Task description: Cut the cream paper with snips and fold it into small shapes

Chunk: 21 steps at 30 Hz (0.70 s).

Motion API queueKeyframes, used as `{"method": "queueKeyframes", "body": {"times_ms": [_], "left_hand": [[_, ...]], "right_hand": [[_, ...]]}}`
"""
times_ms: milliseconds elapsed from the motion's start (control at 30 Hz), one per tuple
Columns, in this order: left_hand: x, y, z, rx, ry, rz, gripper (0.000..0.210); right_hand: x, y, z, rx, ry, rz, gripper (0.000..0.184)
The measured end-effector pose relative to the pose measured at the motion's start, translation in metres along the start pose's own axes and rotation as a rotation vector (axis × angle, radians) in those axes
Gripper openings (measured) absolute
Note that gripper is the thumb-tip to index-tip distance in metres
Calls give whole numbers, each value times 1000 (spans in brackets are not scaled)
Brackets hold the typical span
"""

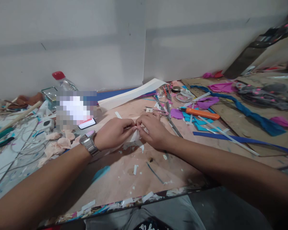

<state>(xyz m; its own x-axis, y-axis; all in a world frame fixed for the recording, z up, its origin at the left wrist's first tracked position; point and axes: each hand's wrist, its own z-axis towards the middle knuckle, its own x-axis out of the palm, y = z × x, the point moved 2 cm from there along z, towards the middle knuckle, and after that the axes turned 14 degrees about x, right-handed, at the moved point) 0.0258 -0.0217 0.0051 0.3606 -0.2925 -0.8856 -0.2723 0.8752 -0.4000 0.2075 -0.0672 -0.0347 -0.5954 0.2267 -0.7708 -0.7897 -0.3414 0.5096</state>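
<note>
My left hand, with a metal watch on its wrist, and my right hand meet over the middle of the table. Thumbs and fingertips of both pinch a small piece of thin white paper, which hangs below them; its upper part is hidden by the fingers. Just beyond the right hand lie thread snips with pink handles. A long cream paper strip stretches across the table behind the hands.
An orange utility knife lies right, among coloured paper scraps and tape rolls. Blue twisted paper rests on cardboard. At left are a lit phone, a red-capped bottle and green-handled pliers. A wall stands behind.
</note>
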Motion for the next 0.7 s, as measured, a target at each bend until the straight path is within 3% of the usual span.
{"method": "queueKeyframes", "body": {"times_ms": [700], "left_hand": [[-1, 3, -1, 16, 16, -54, 26]], "right_hand": [[-5, -1, -1, -27, -48, 14, 13]]}}
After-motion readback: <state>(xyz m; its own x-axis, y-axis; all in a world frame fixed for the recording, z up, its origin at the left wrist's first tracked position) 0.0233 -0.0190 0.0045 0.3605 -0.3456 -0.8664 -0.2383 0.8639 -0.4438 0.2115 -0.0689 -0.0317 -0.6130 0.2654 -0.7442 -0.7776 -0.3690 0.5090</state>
